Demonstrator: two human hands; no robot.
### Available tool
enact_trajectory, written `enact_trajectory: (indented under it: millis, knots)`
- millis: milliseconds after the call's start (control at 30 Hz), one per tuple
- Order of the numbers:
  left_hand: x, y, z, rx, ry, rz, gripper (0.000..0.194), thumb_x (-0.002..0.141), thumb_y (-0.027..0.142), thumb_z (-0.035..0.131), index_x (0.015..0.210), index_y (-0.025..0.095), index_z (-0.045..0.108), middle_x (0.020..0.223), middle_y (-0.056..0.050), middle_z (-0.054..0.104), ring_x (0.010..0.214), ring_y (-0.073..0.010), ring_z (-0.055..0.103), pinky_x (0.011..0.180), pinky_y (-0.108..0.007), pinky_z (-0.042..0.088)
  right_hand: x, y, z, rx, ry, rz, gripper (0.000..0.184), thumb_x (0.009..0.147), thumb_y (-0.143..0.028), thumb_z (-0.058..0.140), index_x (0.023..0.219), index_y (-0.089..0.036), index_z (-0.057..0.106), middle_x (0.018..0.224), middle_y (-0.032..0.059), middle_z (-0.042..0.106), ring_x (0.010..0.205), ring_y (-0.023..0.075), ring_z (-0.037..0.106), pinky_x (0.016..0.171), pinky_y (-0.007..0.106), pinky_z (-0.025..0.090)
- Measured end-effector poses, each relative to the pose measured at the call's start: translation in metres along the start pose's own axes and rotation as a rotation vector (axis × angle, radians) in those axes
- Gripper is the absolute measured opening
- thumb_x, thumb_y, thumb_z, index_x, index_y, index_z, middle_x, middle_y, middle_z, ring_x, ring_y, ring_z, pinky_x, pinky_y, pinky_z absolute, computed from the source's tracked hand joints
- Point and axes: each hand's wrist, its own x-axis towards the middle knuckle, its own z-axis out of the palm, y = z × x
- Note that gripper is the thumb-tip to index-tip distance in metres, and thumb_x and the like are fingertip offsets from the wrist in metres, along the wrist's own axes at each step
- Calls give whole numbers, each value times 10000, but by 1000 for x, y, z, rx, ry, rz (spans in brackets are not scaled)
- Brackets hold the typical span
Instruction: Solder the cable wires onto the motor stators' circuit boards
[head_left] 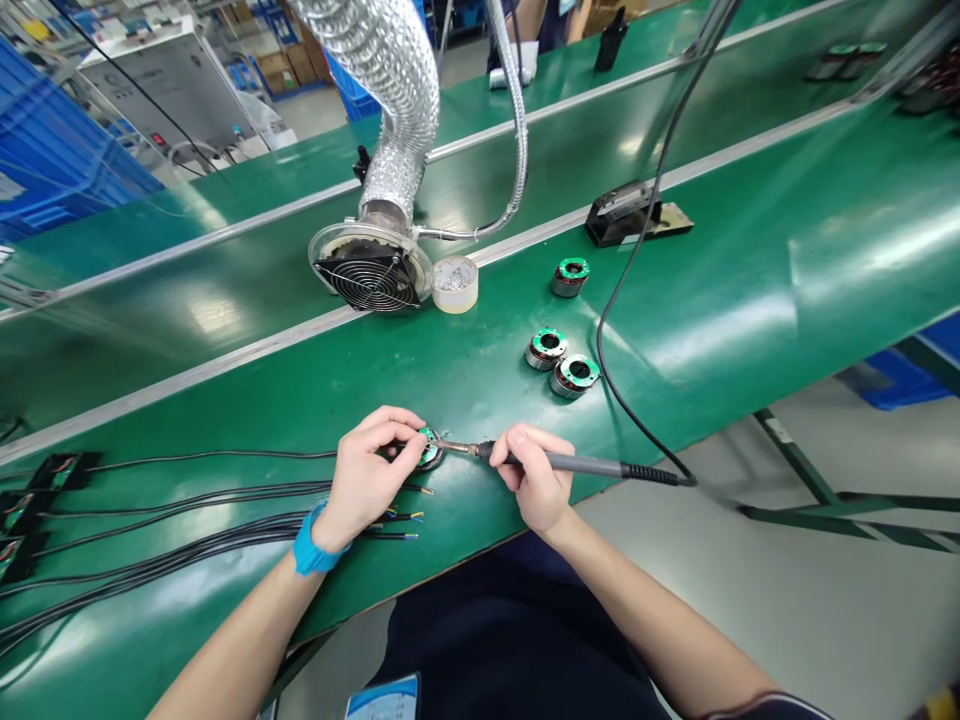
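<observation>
My right hand (pixel 534 473) is closed round the grey handle of a soldering iron (pixel 585 465), its tip pointing left. That tip meets a motor stator (pixel 429 450) with a green circuit board on top, lying on the green bench. My left hand (pixel 373 468), wearing a blue wristband (pixel 315 542), pinches the end of a black cable (pixel 225 456) at the stator's board. Its fingers cover part of the stator and the wire ends. More black cables (pixel 247 530) with stripped, coloured wire ends lie beneath and beside my left wrist.
Several stators (pixel 576 375) stand right of centre on the bench. Behind them is a soldering iron stand (pixel 630 212). A fume extractor fan (pixel 371 275) hangs over the bench beside a round tin (pixel 455 284). The iron's cord (pixel 606 330) loops up on the right.
</observation>
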Motion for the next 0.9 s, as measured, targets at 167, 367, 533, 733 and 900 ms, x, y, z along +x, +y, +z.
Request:
enact_trajectory:
  millis: [167,367,533,733,900]
  knots:
    - [1,1,-2,27,-14,32,207,893,257,702,695,198,719,917,-58,735,750,-151,666,578,-248,485,7,0,0,47,-7,79,444,936,-456,549,594,-182,622,394,-64,370,324,69,282,360,227,172]
    - [3,1,-4,55,-41,53,189,890,233,697,706,198,721,920,-55,737,769,-155,676,606,-251,498,5,6,-4,122,79,47,427,945,-440,564,617,-175,633,393,-62,384,312,67,280,351,221,175]
    - [4,3,-5,52,-52,60,180,877,204,706,697,200,716,908,-43,737,774,-148,676,611,-244,496,4,5,-3,97,131,5,420,954,-414,548,616,-179,628,394,-63,381,308,66,284,351,221,185]
    - [4,3,-5,52,-44,62,181,873,202,716,692,197,717,910,-40,744,772,-145,683,616,-245,496,4,3,-1,113,116,-15,411,951,-392,563,617,-172,656,392,-59,398,316,63,292,358,219,190]
    - [1,2,-1,40,4,43,193,881,209,709,689,193,716,894,-40,747,746,-140,673,600,-245,481,3,4,0,132,77,5,408,961,-379,566,629,-168,674,395,-62,392,331,62,297,378,219,196]
